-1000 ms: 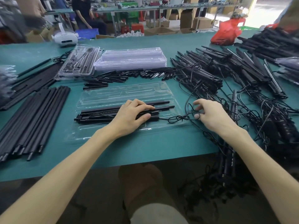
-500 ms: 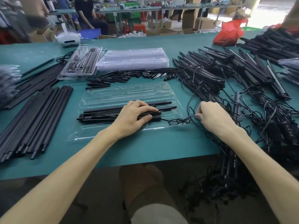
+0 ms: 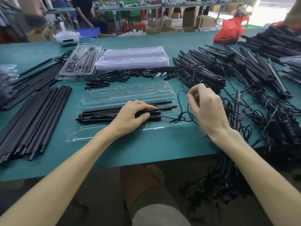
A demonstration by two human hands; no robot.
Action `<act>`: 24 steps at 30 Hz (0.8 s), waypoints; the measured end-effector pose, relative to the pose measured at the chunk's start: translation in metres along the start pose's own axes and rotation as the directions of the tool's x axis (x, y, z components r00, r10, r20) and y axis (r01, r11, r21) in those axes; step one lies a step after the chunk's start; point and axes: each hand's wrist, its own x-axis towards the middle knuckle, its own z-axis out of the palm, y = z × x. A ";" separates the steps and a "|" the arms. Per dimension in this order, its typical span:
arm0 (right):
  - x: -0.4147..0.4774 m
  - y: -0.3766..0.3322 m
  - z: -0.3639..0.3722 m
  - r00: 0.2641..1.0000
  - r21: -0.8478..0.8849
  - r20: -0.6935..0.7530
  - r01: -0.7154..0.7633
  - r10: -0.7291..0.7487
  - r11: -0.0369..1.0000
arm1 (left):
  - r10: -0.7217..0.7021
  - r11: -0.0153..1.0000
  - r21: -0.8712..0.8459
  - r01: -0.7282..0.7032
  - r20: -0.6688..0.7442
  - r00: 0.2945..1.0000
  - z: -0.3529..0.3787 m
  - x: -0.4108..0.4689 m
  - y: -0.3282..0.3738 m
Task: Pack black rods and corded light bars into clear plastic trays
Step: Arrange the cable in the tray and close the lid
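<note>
**Station check: tray part-filled, cord in hand**

Head view. The clear tray (image 3: 127, 93) lies in front of me on the green table (image 3: 146, 150), its long side running left to right, parallel to the near table edge. In its middle channels lie the light bars (image 3: 97, 115) and, just behind them, two black rods (image 3: 164, 104). All have their long axes left to right, the right ends a little farther from me than the left. The bars' cord ends point right, and a bracket end juts past the tray's left edge. The tray's far channels hold nothing I can make out.

My left hand (image 3: 132, 115) rests on top of the bars, fingers nearly straight and pressing down, thumb against their near side.

My right hand (image 3: 206, 110) is raised just right of the tray, fingers curled, thumb and forefinger pinching the cord (image 3: 180, 119). The cord loops down from the pinch to a knotted tangle on the table at the tray's right end and joins the bars there.

Elsewhere on the table:
- A pile of loose rods (image 3: 35, 118) to the left, angled away from me.
- A heap of corded bars (image 3: 203, 74) to the right, cords tangled and spilling over the near edge.
- A stack of empty trays (image 3: 132, 57) behind, with a packed tray (image 3: 79, 62) beside it on its left.
- A row of small black pieces (image 3: 130, 74) between that stack and my tray.
</note>
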 end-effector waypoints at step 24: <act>0.003 -0.040 0.072 0.973 0.292 0.184 -0.189 0.139 0.938 | -0.092 0.957 -0.285 0.060 -0.102 0.990 -0.001 -0.006 0.007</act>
